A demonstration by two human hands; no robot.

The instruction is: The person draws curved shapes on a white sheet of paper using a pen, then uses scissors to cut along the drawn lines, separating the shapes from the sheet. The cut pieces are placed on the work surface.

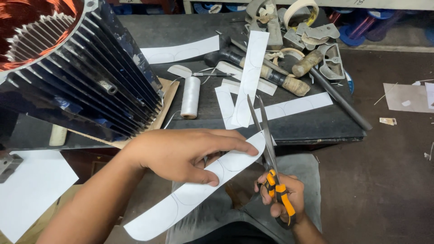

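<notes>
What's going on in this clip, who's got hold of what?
A person is cutting a white paper strip marked with curved pencil outlines. The left hand pinches the strip and holds it out; the right hand works orange-handled scissors, blades open at the strip's rounded upper end. On the dark workbench beyond lie more cut strips, a spool of white thread, a pen and hammers. A finned motor housing with copper windings sits at left.

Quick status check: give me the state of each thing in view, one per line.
Left hand: pinching the paper strip.
Right hand: gripping the scissors' handles.
Paper strip: held up, curves pencilled on it, end rounded.
Scissors: blades slightly open at the strip's end.
Thread spool: lying on its side on the bench.
Pen: lying flat.
Motor housing: tilted, copper winding showing.
</notes>
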